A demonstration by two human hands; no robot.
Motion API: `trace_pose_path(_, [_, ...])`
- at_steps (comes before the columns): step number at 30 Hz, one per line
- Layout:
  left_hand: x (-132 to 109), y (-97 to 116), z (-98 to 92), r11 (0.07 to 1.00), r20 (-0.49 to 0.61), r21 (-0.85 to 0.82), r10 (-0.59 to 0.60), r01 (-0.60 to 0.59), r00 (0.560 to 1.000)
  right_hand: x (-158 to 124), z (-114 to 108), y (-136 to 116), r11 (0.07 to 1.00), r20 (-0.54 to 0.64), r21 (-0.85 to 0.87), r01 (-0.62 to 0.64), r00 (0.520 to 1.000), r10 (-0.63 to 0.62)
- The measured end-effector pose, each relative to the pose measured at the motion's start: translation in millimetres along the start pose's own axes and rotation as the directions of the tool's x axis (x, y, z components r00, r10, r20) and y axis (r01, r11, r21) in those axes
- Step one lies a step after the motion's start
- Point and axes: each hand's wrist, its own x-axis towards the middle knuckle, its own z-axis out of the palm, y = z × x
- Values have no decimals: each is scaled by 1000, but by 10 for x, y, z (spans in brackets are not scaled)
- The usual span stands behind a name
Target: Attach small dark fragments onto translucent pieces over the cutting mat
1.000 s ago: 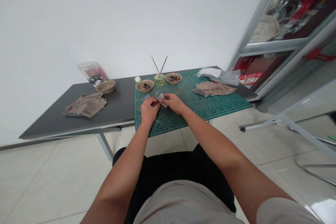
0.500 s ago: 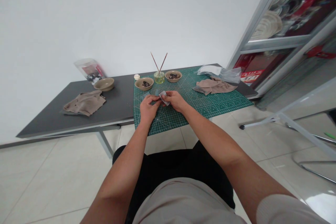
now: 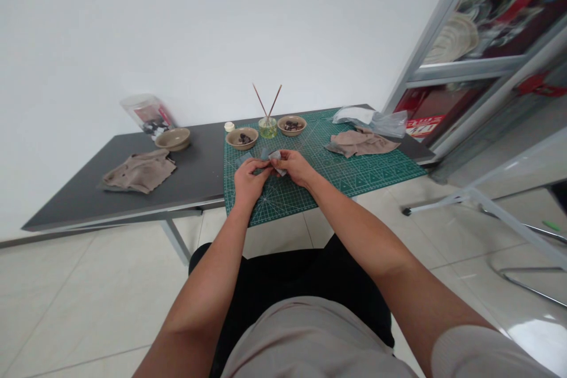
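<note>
Over the green cutting mat, my two hands meet fingertip to fingertip. My right hand is closed on a small folded grey sheet, perhaps sandpaper or cloth. My left hand has its fingers pinched together against it; whatever small thing they hold is hidden. Just beyond the fingers, blue-grey pieces lie on the mat. Behind them stand a tan bowl with dark bits, a glass jar of yellowish liquid with two thin brushes or sticks, and a second tan bowl with dark pieces.
A brown cloth and a clear plastic bag lie to the right. On the dark table's left are another cloth, a tan bowl and a tilted clear container. A small white cap stands near the bowls.
The view has shifted slightly. My hands stay together in the same place, with the folded grey sheet turned a little in my right fingers.
</note>
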Motion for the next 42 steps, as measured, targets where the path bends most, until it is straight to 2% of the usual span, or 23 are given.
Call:
trace_pose_path(7, [4, 11, -11, 997, -6, -65, -48, 48, 999, 4, -16, -12, 999, 21, 41, -10, 1000, 10])
trace_pose_path(12, [2, -6, -9, 983, 17, -121, -140, 141, 990, 46, -46, 22, 997, -31, 81, -6, 999, 9])
trace_pose_path(18, [5, -83, 29, 954, -49, -234, -205, 188, 978, 17, -24, -13, 983, -105, 181, 11, 994, 8])
trace_pose_path(21, [7, -97, 39, 973, -30, -130, -195, 190, 980, -12, -1, -33, 988, -112, 155, 17, 994, 1])
trace_pose_path(26, [-2, -52, 43, 991, -6, 72, -115, 115, 993, -10, 0, 15, 997, -106, 34, 62, 993, -58])
trace_pose_path(29, [-8, -31, 50, 989, 9, 85, -125, 124, 992, 2, -3, 46, 996, -100, -4, 89, 991, -89])
trace_pose_path(33, [-11, -21, 51, 990, 10, 49, -134, 134, 991, 15, -3, 46, 997, -107, 29, 66, 992, -63])
trace_pose_path(42, [-52, -28, 35, 988, 84, 151, -38, 25, 996, 46, -30, 68, 998, -99, 58, 28, 995, -22])
